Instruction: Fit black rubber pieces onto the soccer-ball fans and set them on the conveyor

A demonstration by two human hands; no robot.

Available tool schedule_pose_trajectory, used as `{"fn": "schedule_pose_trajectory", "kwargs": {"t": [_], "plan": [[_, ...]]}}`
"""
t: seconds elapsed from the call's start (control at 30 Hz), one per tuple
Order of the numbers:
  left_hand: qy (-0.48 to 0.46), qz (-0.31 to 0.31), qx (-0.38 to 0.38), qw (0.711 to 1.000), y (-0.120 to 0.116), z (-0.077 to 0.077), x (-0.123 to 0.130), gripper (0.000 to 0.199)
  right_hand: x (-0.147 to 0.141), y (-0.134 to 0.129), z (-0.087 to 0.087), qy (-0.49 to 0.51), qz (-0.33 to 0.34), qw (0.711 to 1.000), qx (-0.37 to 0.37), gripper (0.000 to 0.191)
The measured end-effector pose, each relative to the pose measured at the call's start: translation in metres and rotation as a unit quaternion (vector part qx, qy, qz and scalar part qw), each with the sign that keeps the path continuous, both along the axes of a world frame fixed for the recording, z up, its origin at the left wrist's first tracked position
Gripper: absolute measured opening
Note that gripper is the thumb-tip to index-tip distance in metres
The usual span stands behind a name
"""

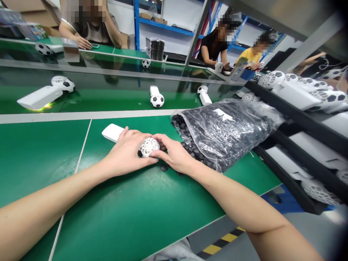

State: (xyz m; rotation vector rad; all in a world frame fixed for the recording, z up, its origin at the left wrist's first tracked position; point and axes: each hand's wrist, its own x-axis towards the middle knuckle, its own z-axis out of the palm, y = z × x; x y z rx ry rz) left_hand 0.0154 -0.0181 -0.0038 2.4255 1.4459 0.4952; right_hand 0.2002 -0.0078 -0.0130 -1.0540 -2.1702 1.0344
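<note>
Both hands meet over a small football-patterned ball in a white lattice shell (148, 147), low on the green workbench (54, 159). My left hand (126, 152) cups its left side, and the fingers of my right hand (171, 153) press on its right side. A white rectangular handle (112, 132) sticks out from under my left hand; any join to the ball is hidden. Beside my right hand lies a clear plastic bag of small black pieces (225, 134). One loose black piece (164, 168) sits just below my fingers.
A moving green belt (108, 98) beyond a grey rail carries white-handled football fans (157, 96). Dark shelves (299, 108) at the right hold white parts. Several co-workers sit at the benches behind, and blue racks stand at the back.
</note>
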Motion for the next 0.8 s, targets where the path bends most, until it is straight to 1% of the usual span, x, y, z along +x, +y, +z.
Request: {"fn": "schedule_pose_trajectory", "kwargs": {"t": [0.1,0.17,0.33,0.5,0.6,0.7,0.77,0.8], "plan": [[-0.004,-0.005,-0.005,1.000,0.000,0.001,0.000,0.056,0.005,0.003,-0.001,0.023,0.040,0.998,-0.036,0.045],[-0.005,-0.005,-0.005,1.000,0.000,0.000,-0.001,0.058,0.007,0.004,-0.002,0.032,0.050,0.997,-0.047,0.046],[-0.009,-0.001,-0.006,1.000,0.000,0.000,-0.001,0.063,0.004,0.002,-0.004,0.024,0.018,0.999,-0.031,0.043],[-0.014,-0.005,-0.006,1.000,-0.001,0.001,0.000,0.058,0.001,-0.002,0.000,-0.006,0.010,1.000,0.002,0.039],[-0.011,-0.012,-0.003,1.000,-0.001,0.003,0.002,0.050,-0.001,-0.005,0.001,-0.018,0.015,1.000,-0.016,0.038],[-0.009,-0.019,0.005,1.000,0.001,0.004,0.002,0.042,-0.002,-0.004,0.001,-0.009,0.005,0.999,-0.044,0.040],[-0.010,-0.023,0.003,1.000,0.005,0.004,-0.002,0.046,0.001,0.002,0.003,0.006,0.008,0.999,-0.036,0.037],[-0.009,-0.033,-0.007,0.999,0.008,0.005,-0.005,0.051,0.004,0.006,0.005,0.007,0.005,1.000,-0.019,0.032]]}}
